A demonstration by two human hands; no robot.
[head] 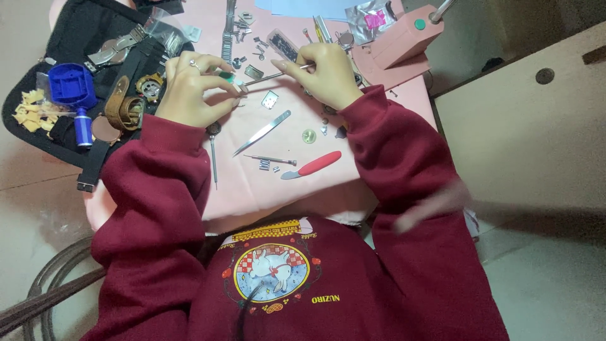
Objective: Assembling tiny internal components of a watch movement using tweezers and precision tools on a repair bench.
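My left hand [192, 88], a ring on one finger, pinches a small part with a green tip [231, 79] over the pink mat [284, 183]. My right hand [327, 74] holds a thin metal tool [278, 75] whose tip points at that small part. Both hands hover close together above the mat. Just below them lie a small square metal plate [270, 99], a pair of steel tweezers [262, 132] and a tiny brass wheel [308, 135]. Dark red sleeves cover both arms.
A red-handled tool [314, 164] and a slim pin driver [268, 159] lie near the mat's front. At left, a black case [79, 31] holds a blue holder [71, 84], brown straps [124, 110] and watch parts. A pink block [404, 41] stands at the back right, with a metal bracelet [228, 35] behind.
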